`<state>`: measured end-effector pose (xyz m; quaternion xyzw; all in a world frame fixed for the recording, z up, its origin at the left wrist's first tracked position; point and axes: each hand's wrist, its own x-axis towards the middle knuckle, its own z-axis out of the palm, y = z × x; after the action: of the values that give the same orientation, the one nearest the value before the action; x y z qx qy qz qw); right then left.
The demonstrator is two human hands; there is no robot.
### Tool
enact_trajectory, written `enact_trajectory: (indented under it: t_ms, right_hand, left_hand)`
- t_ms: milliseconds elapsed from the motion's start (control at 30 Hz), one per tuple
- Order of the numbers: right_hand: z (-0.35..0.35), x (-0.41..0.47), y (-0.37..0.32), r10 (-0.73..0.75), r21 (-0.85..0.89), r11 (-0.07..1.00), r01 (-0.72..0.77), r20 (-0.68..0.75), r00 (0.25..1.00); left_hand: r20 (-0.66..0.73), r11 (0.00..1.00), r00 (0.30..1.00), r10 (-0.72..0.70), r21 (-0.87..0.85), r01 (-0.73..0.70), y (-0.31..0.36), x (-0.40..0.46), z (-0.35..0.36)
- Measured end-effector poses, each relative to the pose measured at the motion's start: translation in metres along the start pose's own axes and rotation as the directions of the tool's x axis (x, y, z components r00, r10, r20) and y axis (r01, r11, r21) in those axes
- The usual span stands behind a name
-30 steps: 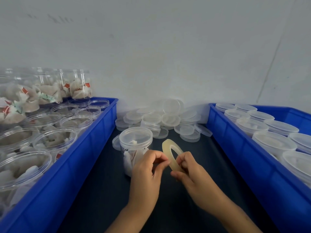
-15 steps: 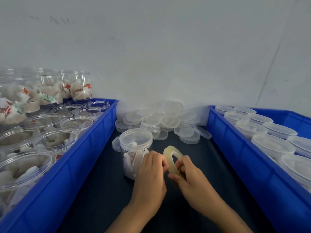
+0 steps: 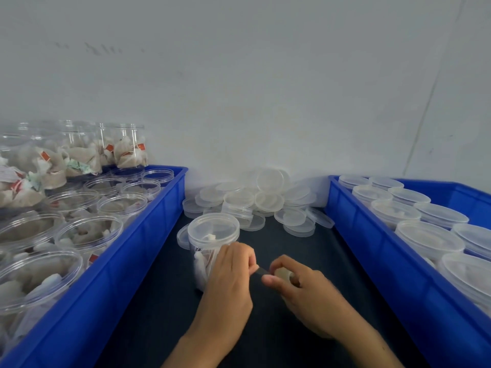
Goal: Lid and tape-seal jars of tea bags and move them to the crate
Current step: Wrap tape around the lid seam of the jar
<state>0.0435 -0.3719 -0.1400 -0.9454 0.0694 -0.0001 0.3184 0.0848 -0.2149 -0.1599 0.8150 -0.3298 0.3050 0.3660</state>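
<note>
On the dark table [image 3: 305, 261] between the two blue crates, a jar of tea bags [image 3: 210, 248] stands with its lid on. The left hand [image 3: 228, 285] is in front of the jar and pinches the loose end of the tape. The right hand [image 3: 305, 293] grips the tape roll [image 3: 283, 274]. A moment ago the roll stood up high; now it is lower, mostly hidden in the fingers, and a short strip stretches between the hands.
</note>
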Motion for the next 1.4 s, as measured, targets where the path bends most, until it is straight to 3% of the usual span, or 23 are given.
enact_trajectory:
  t_ms: [133, 333, 500, 633, 667, 733, 767, 833, 900, 1067, 1267, 1400]
  right_hand:
    - [0.000, 0.001, 0.008, 0.071, -0.065, 0.996, -0.069, 0.041, 0.997]
    - [0.001, -0.003, 0.011, -0.071, 0.338, 0.941, 0.031, 0.107, 0.992]
    - [-0.003, -0.001, 0.009, -0.106, 0.418, 0.904, 0.092, 0.010, 0.994]
    - [0.003, 0.001, 0.007, -0.116, 0.419, 0.895, 0.152, -0.111, 0.987]
    - [0.004, 0.001, 0.007, -0.124, 0.406, 0.897, 0.173, -0.144, 0.982]
    - [0.006, 0.002, 0.007, -0.142, 0.363, 0.909, 0.207, -0.200, 0.970]
    - [0.007, 0.002, 0.008, -0.153, 0.341, 0.913, 0.225, -0.225, 0.962]
    - [0.008, 0.004, 0.006, -0.176, 0.306, 0.916, 0.259, -0.274, 0.946]
    - [0.009, 0.005, 0.002, -0.205, 0.250, 0.924, 0.288, -0.311, 0.928]
    - [0.004, 0.005, -0.007, -0.234, 0.195, 0.931, 0.310, -0.334, 0.913]
    - [-0.012, -0.003, -0.022, -0.273, 0.268, 0.884, 0.383, -0.369, 0.888]
    - [-0.010, -0.006, -0.038, -0.266, 0.379, 0.822, 0.424, -0.404, 0.875]
  left_hand:
    - [-0.031, 1.000, 0.999, 0.017, 0.023, -0.017, 0.004, -0.002, 0.004]
    - [-0.047, 1.000, 0.999, 0.002, -0.010, -0.002, 0.001, -0.002, 0.009]
    - [-0.065, 0.995, 0.993, -0.098, -0.024, 0.096, -0.008, -0.002, 0.006]
    - [-0.239, 0.988, 0.960, 0.145, 0.086, -0.128, -0.011, 0.003, -0.009]
    - [-0.305, 0.987, 0.940, 0.154, 0.098, -0.130, -0.015, 0.005, -0.013]
    - [-0.410, 1.000, 0.912, 0.016, 0.014, -0.012, -0.027, 0.009, -0.019]
    - [-0.402, 0.993, 0.910, -0.104, -0.090, 0.073, -0.034, 0.010, -0.020]
    - [-0.235, 0.915, 0.920, -0.315, -0.332, 0.229, -0.043, 0.008, -0.017]
    - [-0.064, 0.835, 0.924, -0.377, -0.455, 0.309, -0.050, 0.004, -0.008]
    - [0.021, 0.817, 0.925, -0.379, -0.462, 0.345, -0.064, 0.005, -0.005]
    - [0.246, 0.714, 0.927, -0.283, -0.591, 0.375, -0.046, 0.005, -0.011]
    - [0.275, 0.698, 0.932, -0.235, -0.620, 0.358, -0.037, 0.002, -0.005]
